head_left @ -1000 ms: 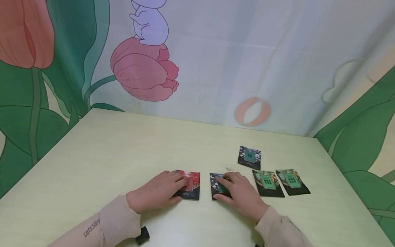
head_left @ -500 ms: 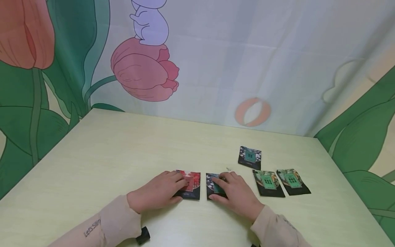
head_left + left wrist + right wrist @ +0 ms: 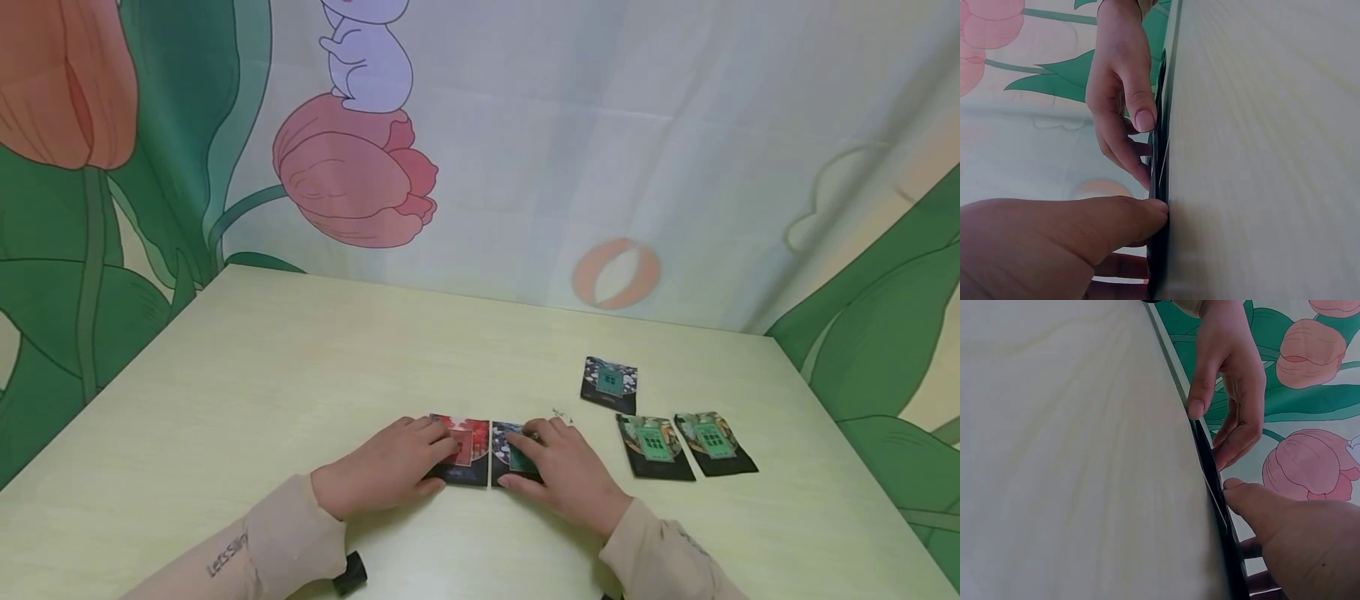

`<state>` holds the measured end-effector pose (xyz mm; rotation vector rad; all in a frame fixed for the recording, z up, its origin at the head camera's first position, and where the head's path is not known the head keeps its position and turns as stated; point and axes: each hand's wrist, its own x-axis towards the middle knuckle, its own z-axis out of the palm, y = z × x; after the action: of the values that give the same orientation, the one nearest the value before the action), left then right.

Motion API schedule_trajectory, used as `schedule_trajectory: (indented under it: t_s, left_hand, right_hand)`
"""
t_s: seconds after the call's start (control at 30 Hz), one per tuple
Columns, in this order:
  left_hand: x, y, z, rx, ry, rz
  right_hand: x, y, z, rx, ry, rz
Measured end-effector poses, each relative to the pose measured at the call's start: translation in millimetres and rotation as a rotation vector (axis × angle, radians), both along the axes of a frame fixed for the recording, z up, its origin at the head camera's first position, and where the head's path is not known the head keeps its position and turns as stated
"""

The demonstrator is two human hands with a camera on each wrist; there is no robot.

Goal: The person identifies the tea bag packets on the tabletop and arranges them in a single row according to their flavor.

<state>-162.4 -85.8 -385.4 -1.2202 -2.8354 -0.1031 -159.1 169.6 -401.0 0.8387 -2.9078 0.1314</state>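
Observation:
Two flat printed sachets lie side by side on the table, a red and black one and a dark blue floral one, their facing edges almost meeting in the head view. My left hand rests on the red sachet, fingertips over its left part and thumb near the lower edge. On the blue sachet rests my right hand, its fingers covering much of the right side. Both wrist views see the sachets edge-on as a thin dark strip, with the left thumb and right thumb right at it.
Two green and black sachets lie to the right of my right hand. Behind them is another blue floral sachet. A curtain with printed flowers hangs along the back edge of the pale table.
My right hand has slid the blue sachet leftward, narrowing the gap to the red one until their edges nearly meet. My left hand and the red sachet have stayed in place.

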Motion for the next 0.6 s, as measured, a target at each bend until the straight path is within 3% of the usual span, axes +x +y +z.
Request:
schedule_trajectory:
  t_s: [0.3, 0.6]
  left_hand:
    - [-1.2, -0.3, -2.5, 0.009, 0.031, -0.017]
    - [-1.5, -1.0, -3.7, 0.014, 0.011, -0.018]
  right_hand:
    - [-1.6, -0.8, -2.1, 0.017, 0.019, 0.017]
    - [-1.5, -3.0, 2.1, -0.005, -0.029, 0.002]
